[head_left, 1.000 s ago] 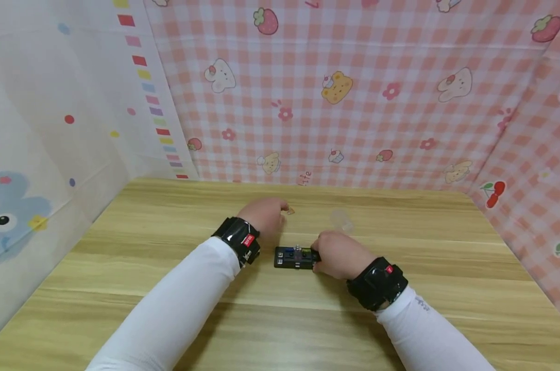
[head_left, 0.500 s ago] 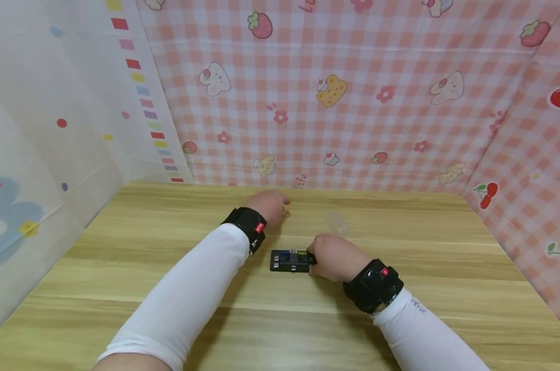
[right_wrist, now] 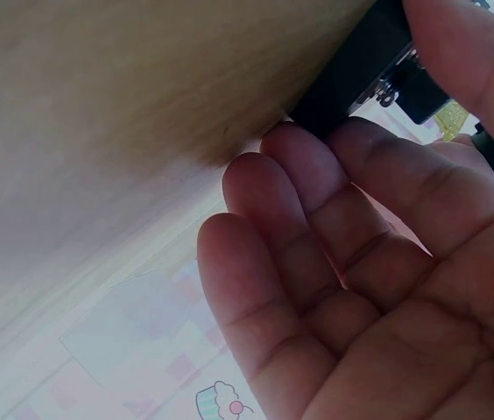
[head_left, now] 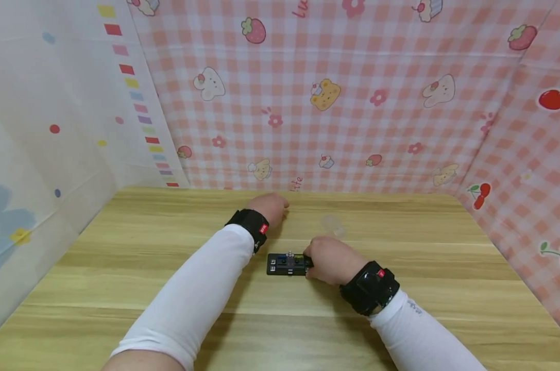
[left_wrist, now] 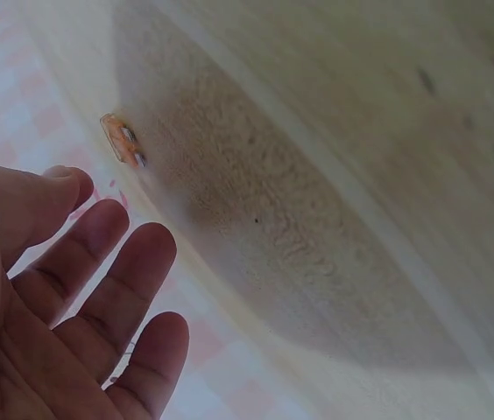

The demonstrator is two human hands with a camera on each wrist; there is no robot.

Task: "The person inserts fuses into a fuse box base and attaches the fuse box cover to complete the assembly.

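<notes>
In the head view my right hand [head_left: 333,260] grips the right end of a black fuse block [head_left: 286,264] lying flat on the table. Blue and yellow-green pieces and metal terminals show on its top. Up close in the right wrist view, the thumb and index finger hold the dark edge of the block, the other fingers near the tabletop. Farther back, my left hand [head_left: 269,208] hovers low over the table. An orange blade fuse [left_wrist: 123,140] with two metal prongs lies just beyond its fingertips, apart from them. From the head view the hand hides this fuse.
A clear plastic piece [head_left: 332,225], hard to make out, lies on the wooden table [head_left: 400,319] behind my right hand. Pink checked cloth [head_left: 354,129] rises at the table's back edge, with more cloth along both sides.
My left hand has shifted right and slightly forward over the orange fuse, which has gone out of sight in the head view. The right hand stays on the fuse block. The head view has turned slightly.
</notes>
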